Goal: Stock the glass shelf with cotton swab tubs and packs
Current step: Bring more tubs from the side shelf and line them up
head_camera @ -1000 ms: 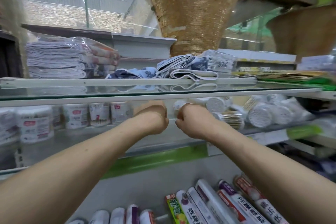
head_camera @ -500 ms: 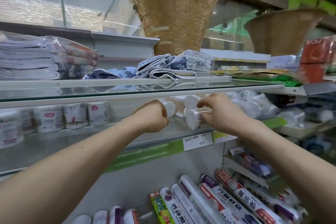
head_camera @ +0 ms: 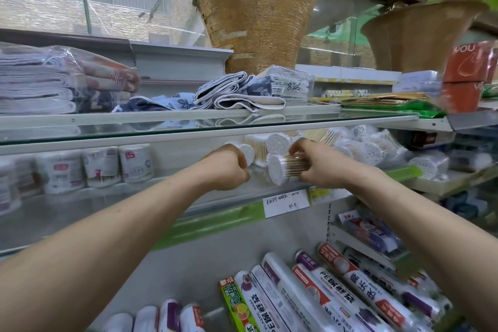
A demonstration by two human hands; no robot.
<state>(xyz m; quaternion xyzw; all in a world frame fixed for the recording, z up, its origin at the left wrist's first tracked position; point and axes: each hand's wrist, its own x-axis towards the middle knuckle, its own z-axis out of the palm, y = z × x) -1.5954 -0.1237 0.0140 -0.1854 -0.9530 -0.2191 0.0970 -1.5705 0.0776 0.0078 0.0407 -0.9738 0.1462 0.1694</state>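
Body in view: two forearms, two hands.

Left forearm [head_camera: 121, 224]: bare over full visible length, lower left corner of frame to wrist. Surface smooth, even.

Right forearm [head_camera: 431, 224]: bare likewise, lower right corner to wrist.

Both forearms appear broader toward lower corners (wide-angle view).

Left hand [head_camera: 229, 167]: bare. Visible surface: back of hand, knuckle ridge, wrist creases.

Right hand [head_camera: 318, 164]: bare. Visible surface: back of hand, thumb, finger knuckles. Nails too small to tell.
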